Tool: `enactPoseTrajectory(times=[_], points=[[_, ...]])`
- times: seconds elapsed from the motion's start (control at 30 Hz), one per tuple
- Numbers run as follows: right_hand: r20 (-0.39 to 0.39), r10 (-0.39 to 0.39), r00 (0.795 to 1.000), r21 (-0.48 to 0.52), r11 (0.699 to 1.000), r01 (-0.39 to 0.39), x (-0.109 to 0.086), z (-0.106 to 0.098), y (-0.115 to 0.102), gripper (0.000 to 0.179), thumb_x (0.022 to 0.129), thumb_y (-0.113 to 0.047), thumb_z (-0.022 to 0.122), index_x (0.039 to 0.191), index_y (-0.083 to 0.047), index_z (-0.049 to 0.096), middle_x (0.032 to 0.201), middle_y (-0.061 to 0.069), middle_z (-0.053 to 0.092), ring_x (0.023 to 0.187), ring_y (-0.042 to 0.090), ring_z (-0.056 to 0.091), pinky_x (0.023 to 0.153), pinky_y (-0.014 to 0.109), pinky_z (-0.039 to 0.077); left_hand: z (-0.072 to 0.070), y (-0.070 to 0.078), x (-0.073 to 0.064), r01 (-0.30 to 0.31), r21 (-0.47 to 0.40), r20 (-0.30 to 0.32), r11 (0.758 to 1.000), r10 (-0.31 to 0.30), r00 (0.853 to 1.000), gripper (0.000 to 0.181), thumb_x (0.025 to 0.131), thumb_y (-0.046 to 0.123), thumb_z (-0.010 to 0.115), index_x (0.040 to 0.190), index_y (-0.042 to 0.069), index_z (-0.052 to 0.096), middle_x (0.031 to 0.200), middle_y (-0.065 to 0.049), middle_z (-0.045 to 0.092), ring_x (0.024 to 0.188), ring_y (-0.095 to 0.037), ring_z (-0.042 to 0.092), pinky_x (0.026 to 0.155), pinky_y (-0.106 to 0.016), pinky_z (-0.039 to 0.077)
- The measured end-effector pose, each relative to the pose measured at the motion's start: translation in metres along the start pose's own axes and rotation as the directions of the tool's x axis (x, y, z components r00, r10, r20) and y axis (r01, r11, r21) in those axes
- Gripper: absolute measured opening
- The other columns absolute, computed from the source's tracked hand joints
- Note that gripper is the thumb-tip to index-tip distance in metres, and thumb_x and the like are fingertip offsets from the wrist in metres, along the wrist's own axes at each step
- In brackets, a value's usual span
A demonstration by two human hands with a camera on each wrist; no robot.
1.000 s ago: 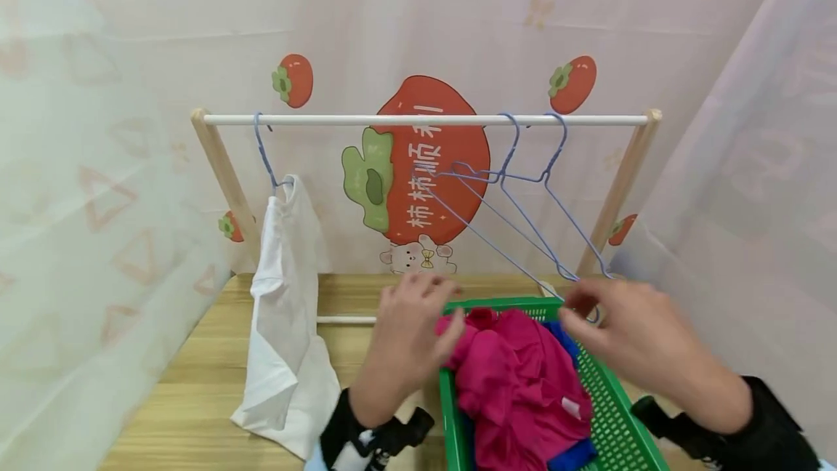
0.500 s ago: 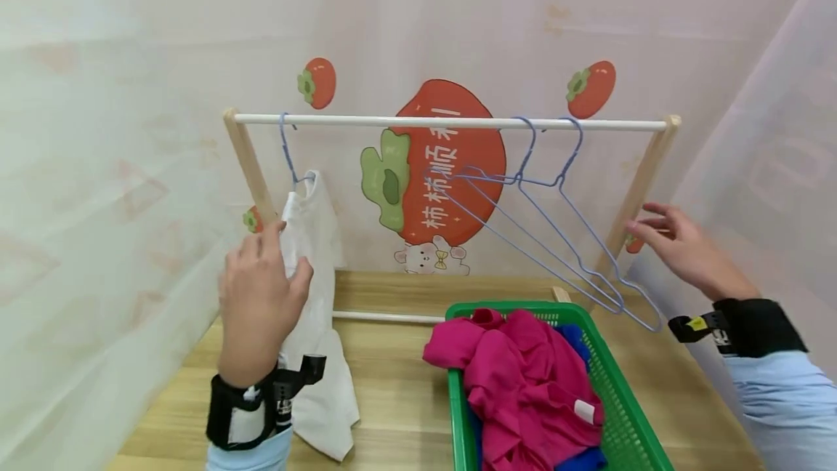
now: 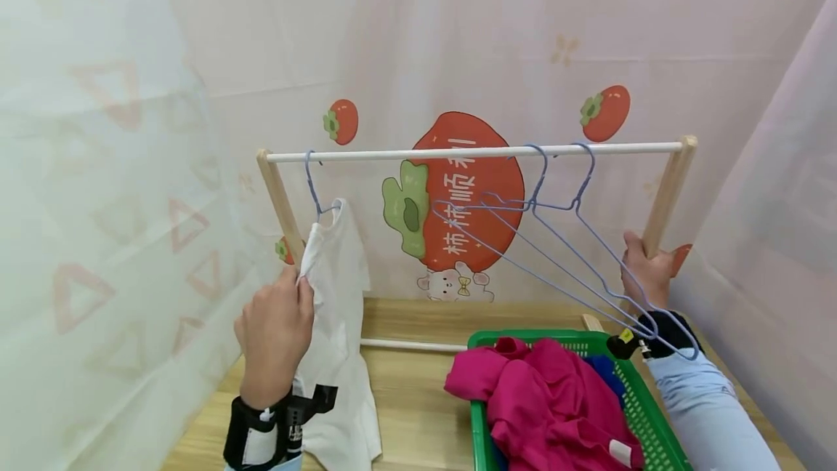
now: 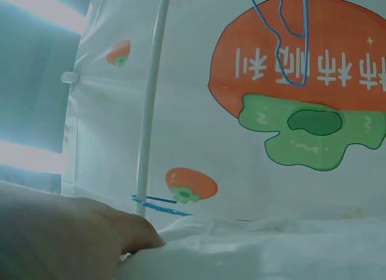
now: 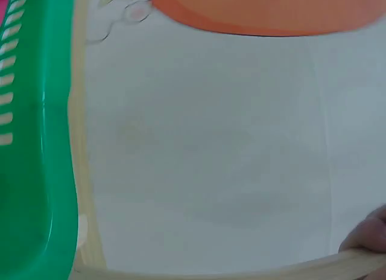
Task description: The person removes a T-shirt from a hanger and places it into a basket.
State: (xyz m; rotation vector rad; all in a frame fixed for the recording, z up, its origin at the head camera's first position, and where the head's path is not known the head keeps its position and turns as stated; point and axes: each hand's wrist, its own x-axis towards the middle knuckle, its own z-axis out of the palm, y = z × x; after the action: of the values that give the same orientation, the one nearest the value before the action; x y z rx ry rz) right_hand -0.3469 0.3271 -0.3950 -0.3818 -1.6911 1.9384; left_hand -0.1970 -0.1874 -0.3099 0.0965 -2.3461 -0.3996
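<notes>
1. Clothes rack (image 3: 392, 155) stands upright on the table (image 3: 418, 413), a person's hand at each side post. Head view alone takes in the whole rail and both posts.
2. Left hand (image 3: 277, 333) clamped round the left post, thumb against the edge of a white garment (image 3: 340, 325). Left wrist view shows the fingers beside white cloth; the grip on the post reads only from the head view.
3. Right hand (image 3: 647, 272) clamped round the right post. Right wrist view gives fingers over pale wood at its lower corner, closer than the head view does.
4. White garment hangs from a blue hanger (image 3: 312, 184) near the rail's left end. Left wrist view catches the hook around the rail.
5. Two bare blue hangers (image 3: 538, 184) on the rail's right half; in the head view their lower ends cross in front of the right wrist.
6. Green basket (image 3: 480, 431) on the table, bright pink garment (image 3: 562, 413) piled over blue cloth (image 3: 604, 373). White tag visible from the head only; right wrist view shows a slotted wall close up.
7. Behind: curtain with persimmon print (image 3: 487, 238). Left wrist view alone shows bright light strips (image 4: 30, 156) past its edge.
</notes>
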Motion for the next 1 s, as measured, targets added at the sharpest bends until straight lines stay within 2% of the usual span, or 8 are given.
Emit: enactPoseTrajectory(times=[0.13,0.23,0.37,0.5,0.63,0.77,0.9,1.0], points=[[-0.104,-0.061,0.993,-0.185,0.982,0.041,-0.008,0.004,-0.004,0.052,0.098,-0.046,0.064,0.059,-0.017,0.046,0.052,-0.014,0.039,0.055,0.010,0.039,0.056,0.028,0.034,-0.007,-0.003,-0.003,-0.010,0.004,0.014,1.000,0.010,1.000,0.024,0.106,0.022,0.054,0.117,0.010,0.072,0.088,-0.022,0.076,0.069,-0.050,0.066,0.049,-0.056,0.042],[-0.106,-0.105,0.989,-0.209,0.975,0.081,-0.013,0.006,-0.001,0.059,0.099,-0.043,0.063,0.054,-0.014,0.039,0.045,-0.013,0.031,0.048,0.010,0.032,0.050,0.030,0.029,-0.020,-0.001,-0.007,-0.042,0.001,0.028,0.999,0.041,0.999,0.023,0.107,0.024,0.055,0.118,0.013,0.073,0.089,-0.020,0.077,0.068,-0.048,0.066,0.047,-0.054,0.041],[-0.136,-0.130,0.982,-0.192,0.976,0.102,-0.019,0.005,0.001,0.056,0.100,-0.038,0.063,0.055,-0.014,0.040,0.046,-0.016,0.031,0.051,0.009,0.033,0.053,0.028,0.028,-0.039,0.006,-0.013,-0.114,-0.021,0.041,0.993,0.115,0.993,0.019,0.105,0.024,0.060,0.116,0.019,0.075,0.082,-0.012,0.077,0.062,-0.039,0.065,0.045,-0.046,0.037],[-0.160,-0.132,0.978,-0.191,0.976,0.101,-0.022,0.003,0.002,0.055,0.101,-0.039,0.063,0.057,-0.014,0.042,0.048,-0.014,0.032,0.054,0.010,0.035,0.054,0.028,0.027,-0.039,0.009,-0.023,-0.227,-0.072,0.002,0.971,0.227,0.974,0.016,0.100,0.019,0.067,0.113,0.018,0.076,0.076,-0.008,0.076,0.057,-0.034,0.065,0.043,-0.045,0.036],[-0.152,-0.134,0.979,-0.214,0.972,0.100,-0.023,0.001,0.006,0.057,0.101,-0.040,0.063,0.056,-0.013,0.041,0.048,-0.013,0.033,0.054,0.012,0.036,0.053,0.029,0.027,-0.013,0.003,-0.037,-0.322,-0.111,-0.034,0.940,0.320,0.947,0.013,0.095,0.013,0.073,0.106,0.015,0.076,0.071,-0.008,0.073,0.054,-0.029,0.064,0.044,-0.043,0.038],[-0.151,-0.157,0.976,-0.217,0.968,0.122,-0.023,0.001,0.012,0.057,0.100,-0.039,0.064,0.055,-0.013,0.040,0.048,-0.014,0.032,0.055,0.010,0.036,0.054,0.028,0.028,0.028,-0.010,-0.052,-0.364,-0.174,0.000,0.915,0.370,0.929,0.012,0.093,0.011,0.075,0.104,0.016,0.076,0.071,-0.004,0.074,0.053,-0.019,0.062,0.046,-0.034,0.038],[-0.109,-0.156,0.982,-0.200,0.971,0.132,-0.024,0.004,0.018,0.055,0.101,-0.040,0.065,0.057,-0.015,0.045,0.048,-0.014,0.038,0.052,0.008,0.039,0.054,0.025,0.033,0.071,-0.025,-0.069,-0.340,-0.258,0.066,0.905,0.367,0.928,0.011,0.095,0.011,0.074,0.104,0.016,0.077,0.071,-0.001,0.074,0.055,-0.011,0.062,0.049,-0.027,0.041],[0.046,-0.104,0.994,-0.241,0.964,0.112,-0.024,0.001,0.023,0.049,0.104,-0.042,0.062,0.062,-0.018,0.054,0.051,-0.015,0.049,0.051,0.003,0.048,0.055,0.021,0.039,0.095,-0.033,-0.084,-0.296,-0.308,0.121,0.904,0.346,0.931,0.009,0.095,0.010,0.074,0.102,0.014,0.076,0.067,0.002,0.070,0.055,-0.003,0.057,0.051,-0.025,0.041]])
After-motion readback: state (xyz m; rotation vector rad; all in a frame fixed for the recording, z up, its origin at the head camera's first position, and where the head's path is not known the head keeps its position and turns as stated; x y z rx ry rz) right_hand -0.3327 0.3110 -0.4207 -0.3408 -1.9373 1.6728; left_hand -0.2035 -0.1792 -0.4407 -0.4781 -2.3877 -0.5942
